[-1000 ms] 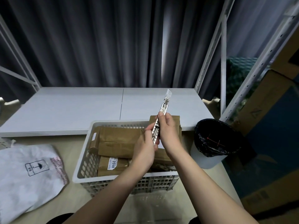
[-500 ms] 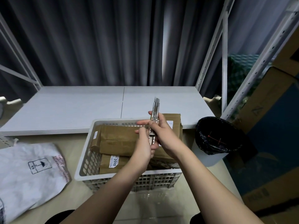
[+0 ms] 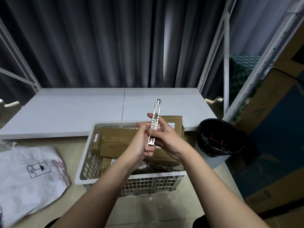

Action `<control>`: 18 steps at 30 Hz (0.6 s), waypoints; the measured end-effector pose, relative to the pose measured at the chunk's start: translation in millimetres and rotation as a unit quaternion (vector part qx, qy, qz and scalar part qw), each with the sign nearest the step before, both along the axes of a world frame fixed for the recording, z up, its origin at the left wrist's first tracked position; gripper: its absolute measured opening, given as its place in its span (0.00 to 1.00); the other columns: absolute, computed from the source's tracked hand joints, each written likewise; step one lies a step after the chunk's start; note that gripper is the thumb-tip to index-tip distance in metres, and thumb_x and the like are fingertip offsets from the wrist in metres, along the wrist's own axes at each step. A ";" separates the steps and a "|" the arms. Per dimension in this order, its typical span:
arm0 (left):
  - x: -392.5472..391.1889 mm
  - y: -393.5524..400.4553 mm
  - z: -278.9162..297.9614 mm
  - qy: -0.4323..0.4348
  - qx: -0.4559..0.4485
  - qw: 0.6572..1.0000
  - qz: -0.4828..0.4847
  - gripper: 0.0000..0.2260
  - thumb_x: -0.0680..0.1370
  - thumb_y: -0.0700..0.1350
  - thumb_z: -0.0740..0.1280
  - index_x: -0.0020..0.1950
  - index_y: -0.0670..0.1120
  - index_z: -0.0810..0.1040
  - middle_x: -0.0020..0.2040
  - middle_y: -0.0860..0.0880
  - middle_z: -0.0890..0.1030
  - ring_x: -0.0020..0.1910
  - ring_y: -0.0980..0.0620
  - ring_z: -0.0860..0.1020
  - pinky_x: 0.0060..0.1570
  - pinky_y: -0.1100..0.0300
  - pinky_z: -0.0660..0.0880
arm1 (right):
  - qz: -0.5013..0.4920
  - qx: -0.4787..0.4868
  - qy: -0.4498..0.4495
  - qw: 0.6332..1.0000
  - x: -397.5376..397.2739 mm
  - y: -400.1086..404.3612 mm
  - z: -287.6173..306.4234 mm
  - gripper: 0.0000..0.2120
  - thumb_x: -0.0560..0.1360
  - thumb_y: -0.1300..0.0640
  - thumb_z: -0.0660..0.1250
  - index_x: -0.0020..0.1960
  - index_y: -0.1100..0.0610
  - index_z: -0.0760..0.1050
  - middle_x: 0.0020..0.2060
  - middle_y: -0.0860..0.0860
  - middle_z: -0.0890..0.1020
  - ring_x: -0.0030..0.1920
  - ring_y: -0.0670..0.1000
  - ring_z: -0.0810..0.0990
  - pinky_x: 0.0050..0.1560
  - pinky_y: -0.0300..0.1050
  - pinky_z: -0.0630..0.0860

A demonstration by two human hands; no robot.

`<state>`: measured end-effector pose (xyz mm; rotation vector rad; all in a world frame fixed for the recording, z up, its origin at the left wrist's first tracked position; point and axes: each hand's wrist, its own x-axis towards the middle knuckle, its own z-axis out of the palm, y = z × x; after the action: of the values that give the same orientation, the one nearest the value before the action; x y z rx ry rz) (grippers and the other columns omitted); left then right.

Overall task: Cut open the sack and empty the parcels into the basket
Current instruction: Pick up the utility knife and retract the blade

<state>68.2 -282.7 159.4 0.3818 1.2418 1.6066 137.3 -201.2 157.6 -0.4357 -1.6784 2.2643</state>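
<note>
Both hands hold a metal utility knife (image 3: 155,120) upright over the white plastic basket (image 3: 87,163). My right hand (image 3: 167,140) grips the knife's lower body. My left hand (image 3: 140,143) is closed against its bottom end. No blade shows past the knife's top end. Several brown cardboard parcels (image 3: 118,140) lie stacked inside the basket. The white sack (image 3: 31,176) lies flat and crumpled on the floor at the left, with a black printed symbol on it.
A low white shelf board (image 3: 74,111) runs behind the basket. A bin lined with a black bag (image 3: 218,139) stands right of the basket. White rack uprights (image 3: 212,63) and large cardboard boxes (image 3: 271,112) fill the right side. Dark curtains hang behind.
A second ago the blade stuck out of the knife's top; now it is drawn back inside the body. Both hands stay on the knife over the basket.
</note>
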 end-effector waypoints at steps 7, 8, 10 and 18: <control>0.7 -9.9 -0.2 0.075 -0.011 0.996 -0.055 0.07 0.81 0.40 0.60 0.50 0.41 0.77 0.33 0.50 0.83 0.25 0.59 0.77 0.21 0.71 0.65 | -0.114 0.005 -0.013 0.993 0.5 4.0 7.9 0.14 0.82 0.62 0.55 0.66 0.59 0.68 0.43 0.52 0.84 0.37 0.46 0.84 0.34 0.40 0.79; 1.3 -11.3 -0.3 0.087 -0.026 0.994 -0.054 0.07 0.81 0.41 0.61 0.48 0.41 0.78 0.33 0.49 0.84 0.25 0.59 0.79 0.21 0.71 0.67 | -0.121 -0.008 -0.006 0.993 0.2 3.3 8.1 0.13 0.82 0.62 0.55 0.65 0.60 0.68 0.42 0.52 0.84 0.35 0.47 0.84 0.34 0.40 0.80; 0.3 -13.1 1.1 0.088 -0.038 0.994 -0.058 0.09 0.81 0.44 0.61 0.48 0.41 0.78 0.34 0.48 0.85 0.27 0.58 0.81 0.22 0.71 0.70 | -0.131 -0.033 0.007 0.991 -0.1 3.3 8.3 0.12 0.82 0.62 0.55 0.64 0.60 0.69 0.40 0.53 0.85 0.33 0.49 0.84 0.36 0.41 0.81; -1.1 -16.1 1.3 0.030 0.007 0.997 -0.074 0.09 0.81 0.38 0.59 0.51 0.39 0.78 0.39 0.45 0.86 0.38 0.53 0.85 0.39 0.66 0.81 | -0.129 -0.044 0.013 0.991 1.8 4.5 9.5 0.11 0.81 0.63 0.55 0.62 0.60 0.70 0.36 0.51 0.86 0.32 0.48 0.84 0.37 0.40 0.80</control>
<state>67.1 -298.9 160.7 0.5218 1.2196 1.4875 139.1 -196.7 167.1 -0.6042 -1.4220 2.1493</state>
